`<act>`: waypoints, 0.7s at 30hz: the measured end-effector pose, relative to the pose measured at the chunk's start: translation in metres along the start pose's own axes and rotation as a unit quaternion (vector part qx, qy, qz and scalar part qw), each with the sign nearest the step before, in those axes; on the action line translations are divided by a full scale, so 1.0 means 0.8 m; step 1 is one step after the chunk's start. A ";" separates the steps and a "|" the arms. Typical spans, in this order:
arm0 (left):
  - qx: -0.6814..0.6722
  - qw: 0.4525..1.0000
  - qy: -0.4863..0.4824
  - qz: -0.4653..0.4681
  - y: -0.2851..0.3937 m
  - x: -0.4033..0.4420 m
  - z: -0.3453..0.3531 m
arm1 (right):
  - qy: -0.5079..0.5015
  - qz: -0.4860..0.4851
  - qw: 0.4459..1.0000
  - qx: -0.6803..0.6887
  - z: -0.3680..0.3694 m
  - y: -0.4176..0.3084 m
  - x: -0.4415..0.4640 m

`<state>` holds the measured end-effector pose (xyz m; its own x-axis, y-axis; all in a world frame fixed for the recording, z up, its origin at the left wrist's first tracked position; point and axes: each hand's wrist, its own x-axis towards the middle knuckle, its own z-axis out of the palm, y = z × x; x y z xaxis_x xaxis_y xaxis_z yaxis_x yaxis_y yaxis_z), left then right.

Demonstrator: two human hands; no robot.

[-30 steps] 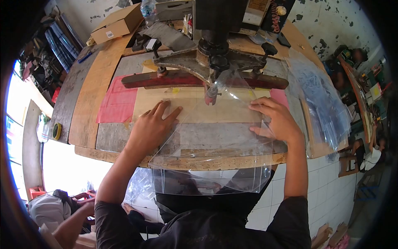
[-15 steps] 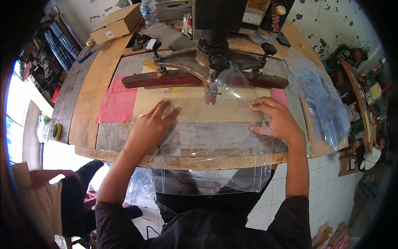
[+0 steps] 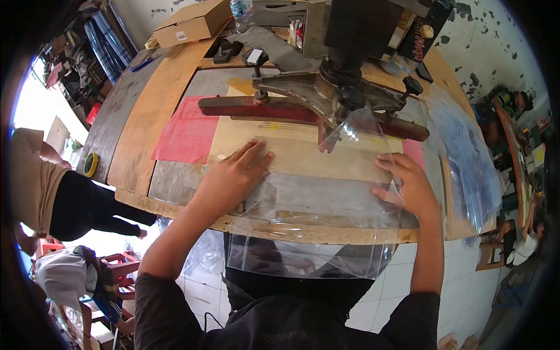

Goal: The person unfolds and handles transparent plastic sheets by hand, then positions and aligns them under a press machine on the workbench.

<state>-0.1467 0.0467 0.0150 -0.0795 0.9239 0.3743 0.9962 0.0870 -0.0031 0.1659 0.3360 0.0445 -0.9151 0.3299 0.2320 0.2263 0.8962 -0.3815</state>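
Observation:
A clear plastic sheet (image 3: 315, 220) lies over the beige board (image 3: 303, 153) and hangs past the table's front edge toward my lap. My left hand (image 3: 238, 175) rests on the sheet's left part, palm down with fingers stretched out. At the right side, my right hand (image 3: 408, 182) touches the sheet's edge, its thumb and fingers apart. Just beyond both hands, a press bar (image 3: 280, 112) with dark red sides spans the board under a metal bracket (image 3: 291, 87). One corner of the plastic rises in front of the bar's right half.
Pink sheeting (image 3: 188, 129) lies left of the board. A stack of clear plastic pieces (image 3: 466, 157) is at the right. Behind stand a cardboard box (image 3: 192, 23) and a water bottle (image 3: 241, 14). A tape roll (image 3: 90, 164) sits at the left edge. Other people are on both sides.
My view has tilted and swung left, so the press appears farther right. Both hands stay on the plastic with little change. More of the people at the left now shows.

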 end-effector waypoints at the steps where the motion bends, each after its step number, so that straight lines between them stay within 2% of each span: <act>1: 0.004 1.000 0.000 0.002 0.000 0.000 0.001 | -0.001 -0.002 1.000 0.000 0.000 0.000 0.000; 21: 0.002 1.000 -0.012 -0.001 0.000 -0.005 0.006 | -0.008 -0.002 1.000 0.014 0.002 -0.001 0.004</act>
<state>-0.1467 0.0446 0.0091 -0.0826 0.9325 0.3517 0.9959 0.0906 -0.0063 0.1623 0.3356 0.0438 -0.9209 0.3223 0.2193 0.2144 0.8885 -0.4056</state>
